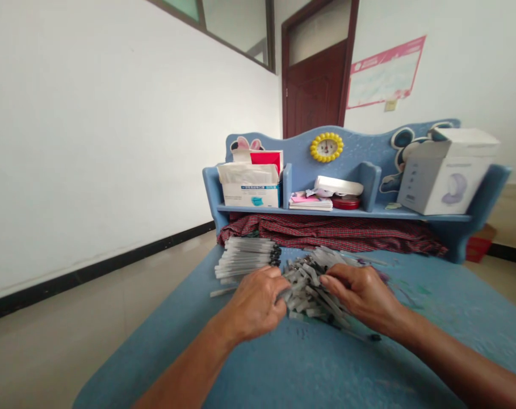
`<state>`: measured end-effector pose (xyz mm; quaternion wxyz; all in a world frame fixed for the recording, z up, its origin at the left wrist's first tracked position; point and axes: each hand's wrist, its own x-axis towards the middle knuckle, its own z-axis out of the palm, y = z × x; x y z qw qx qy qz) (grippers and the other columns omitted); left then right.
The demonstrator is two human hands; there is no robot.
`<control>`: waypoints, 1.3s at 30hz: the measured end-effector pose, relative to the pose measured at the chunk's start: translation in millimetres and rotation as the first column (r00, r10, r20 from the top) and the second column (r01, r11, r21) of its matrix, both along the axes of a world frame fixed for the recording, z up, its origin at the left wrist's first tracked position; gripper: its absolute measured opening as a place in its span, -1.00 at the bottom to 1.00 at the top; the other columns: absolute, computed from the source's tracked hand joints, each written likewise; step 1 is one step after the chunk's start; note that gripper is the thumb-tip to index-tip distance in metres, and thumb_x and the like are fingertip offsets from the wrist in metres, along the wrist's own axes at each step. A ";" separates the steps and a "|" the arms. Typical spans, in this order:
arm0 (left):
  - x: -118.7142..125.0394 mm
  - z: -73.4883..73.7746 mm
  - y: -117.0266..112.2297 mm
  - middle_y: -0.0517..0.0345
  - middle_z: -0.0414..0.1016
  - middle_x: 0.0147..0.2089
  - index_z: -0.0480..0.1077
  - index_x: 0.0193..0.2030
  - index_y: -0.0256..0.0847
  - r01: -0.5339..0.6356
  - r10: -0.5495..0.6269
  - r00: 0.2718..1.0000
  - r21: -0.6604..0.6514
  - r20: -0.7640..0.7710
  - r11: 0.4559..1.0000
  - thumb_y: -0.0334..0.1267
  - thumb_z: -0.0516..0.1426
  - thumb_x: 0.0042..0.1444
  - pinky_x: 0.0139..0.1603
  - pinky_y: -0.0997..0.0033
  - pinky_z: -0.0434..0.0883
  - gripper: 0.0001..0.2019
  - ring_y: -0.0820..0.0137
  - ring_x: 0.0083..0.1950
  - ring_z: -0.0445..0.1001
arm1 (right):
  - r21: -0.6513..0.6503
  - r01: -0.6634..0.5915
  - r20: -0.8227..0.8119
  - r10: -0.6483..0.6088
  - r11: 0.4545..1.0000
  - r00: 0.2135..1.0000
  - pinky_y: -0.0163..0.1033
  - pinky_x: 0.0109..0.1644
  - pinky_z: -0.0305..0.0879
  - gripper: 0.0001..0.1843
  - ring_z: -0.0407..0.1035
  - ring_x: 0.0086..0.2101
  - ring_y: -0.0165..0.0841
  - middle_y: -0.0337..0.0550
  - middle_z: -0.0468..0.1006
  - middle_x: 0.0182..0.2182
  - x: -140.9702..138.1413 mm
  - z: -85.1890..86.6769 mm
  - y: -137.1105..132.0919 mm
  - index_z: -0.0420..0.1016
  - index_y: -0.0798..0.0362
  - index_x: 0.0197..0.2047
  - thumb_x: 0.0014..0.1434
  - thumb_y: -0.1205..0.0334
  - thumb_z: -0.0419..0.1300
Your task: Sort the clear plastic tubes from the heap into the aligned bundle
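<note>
A loose heap of pens (pixel 313 298) with frosted, see-through barrels and dark parts lies in the middle of the blue table. My left hand (pixel 260 301) is at the heap's left side, its thumb and forefinger closed on a greyish pen at the edge. On the right side, my right hand (pixel 360 292) pinches the end of another pen among the pile. To the left, a neat stack of similar pens (pixel 247 258) lies side by side, dark ends pointing right. One separate pen (pixel 222 292) rests just below that stack. My fingers hide part of the heap.
Behind the pens, a checked cloth (pixel 326 233) lies under the blue shelf (pixel 258 210). The shelf holds a mask box (pixel 250 190), papers (pixel 311 203), a red tin (pixel 346 203) and a white box (pixel 449 176). A yellow flower-shaped clock (pixel 326 147) is on its back panel.
</note>
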<state>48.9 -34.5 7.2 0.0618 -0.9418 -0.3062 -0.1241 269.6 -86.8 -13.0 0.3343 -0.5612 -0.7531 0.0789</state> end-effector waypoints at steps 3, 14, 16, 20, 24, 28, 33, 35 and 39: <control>8.0 -2.5 -7.3 0.18 0.32 -0.44 0.32 -0.48 -0.23 0.127 -0.129 0.988 0.025 0.088 0.992 -0.49 0.04 -0.06 -0.35 0.45 0.18 -0.89 0.41 -0.35 0.31 | -0.109 -0.065 -0.128 0.051 0.992 0.990 -0.35 -0.53 0.01 -0.57 0.15 -0.61 -0.49 -0.31 0.25 -0.68 -4.5 0.6 0.7 0.24 0.05 -0.59 0.25 0.02 -0.04; 12.2 -6.3 -10.1 0.20 0.24 -0.50 0.32 -0.50 -0.27 0.240 -0.247 0.953 0.062 0.175 0.969 -0.51 0.04 -0.01 -0.40 0.45 0.12 -0.87 0.44 -0.41 0.24 | -0.395 -0.186 -0.352 0.039 0.900 0.935 -0.43 -0.71 -0.08 -0.55 0.07 -0.75 -0.57 -0.29 0.31 -0.76 -4.7 4.8 -0.4 0.19 0.03 -0.62 0.22 -0.02 -0.01; 12.8 -6.7 -10.5 0.19 0.26 -0.49 0.35 -0.47 -0.27 0.248 -0.251 0.951 0.039 0.182 0.968 -0.49 0.04 0.03 -0.38 0.46 0.14 -0.86 0.44 -0.39 0.25 | -0.430 -0.201 -0.372 0.030 0.880 0.928 -0.44 -0.72 -0.09 -0.55 0.05 -0.77 -0.58 -0.30 0.31 -0.77 -4.8 6.0 -1.4 0.18 0.03 -0.62 0.21 -0.03 -0.01; 11.1 -7.8 -7.2 0.18 0.32 -0.44 0.41 -0.38 -0.28 0.194 -0.164 0.954 -0.099 0.251 0.976 -0.44 0.06 0.06 -0.36 0.50 0.18 -0.90 0.44 -0.36 0.30 | -0.432 -0.198 -0.463 -0.028 0.880 0.886 -0.44 -0.74 -0.11 -0.54 0.02 -0.81 -0.58 -0.32 0.30 -0.81 -0.7 10.1 -1.0 0.16 0.03 -0.64 0.17 -0.06 0.02; 6.0 -6.8 1.2 0.25 0.30 -0.49 0.42 -0.41 -0.28 0.103 -0.006 0.957 -0.321 0.289 0.941 -0.34 0.10 0.06 -0.43 0.54 0.15 -0.90 0.49 -0.44 0.27 | -0.397 -0.138 -0.557 -0.119 0.907 0.822 -0.42 -0.75 -0.16 -0.53 -0.03 -0.83 -0.58 -0.34 0.28 -0.85 11.6 15.2 4.2 0.15 0.03 -0.66 0.14 -0.07 0.05; 2.3 -3.2 7.0 0.28 0.27 -0.52 0.42 -0.41 -0.28 0.103 0.108 0.921 -0.500 0.375 0.860 -0.25 0.04 0.12 -0.45 0.56 0.13 -0.80 0.51 -0.46 0.24 | -0.371 -0.087 -0.608 -0.171 0.925 0.775 -0.40 -0.76 -0.19 -0.52 -0.05 -0.85 -0.57 -0.32 0.28 -0.87 24.3 14.3 11.1 0.16 0.03 -0.67 0.14 -0.08 0.03; 2.1 -2.8 8.0 0.31 0.16 -0.63 0.24 -0.62 -0.26 0.184 0.198 0.858 -0.642 0.474 0.744 -0.18 0.00 0.14 -0.48 0.54 0.09 -0.66 0.53 -0.55 0.14 | -0.309 -0.180 -0.666 -0.078 0.934 0.742 -0.40 -0.76 -0.17 -0.52 -0.02 -0.84 -0.57 -0.32 0.31 -0.84 30.5 6.8 15.7 0.21 0.04 -0.64 0.11 -0.15 0.07; 2.1 -4.5 8.9 0.31 0.13 -0.65 0.20 -0.63 -0.25 0.206 0.239 0.836 -0.686 0.494 0.697 -0.15 0.00 0.12 -0.50 0.52 0.07 -0.65 0.53 -0.57 0.10 | -0.268 -0.236 -0.687 -0.013 0.934 0.726 -0.41 -0.75 -0.10 -0.54 0.05 -0.81 -0.56 -0.32 0.35 -0.80 31.8 5.2 15.6 0.24 0.05 -0.60 0.08 -0.15 0.11; 1.5 -6.4 10.9 0.31 0.14 -0.66 0.27 -0.57 -0.25 0.191 0.349 0.809 -0.773 0.473 0.606 -0.11 0.04 0.07 -0.54 0.51 0.00 -0.70 0.53 -0.59 0.06 | -0.239 -0.280 -0.674 0.049 0.930 0.737 -0.41 -0.69 0.06 -0.57 0.19 -0.75 -0.55 -0.29 0.44 -0.70 35.0 4.8 14.9 0.29 0.07 -0.53 0.05 -0.14 0.17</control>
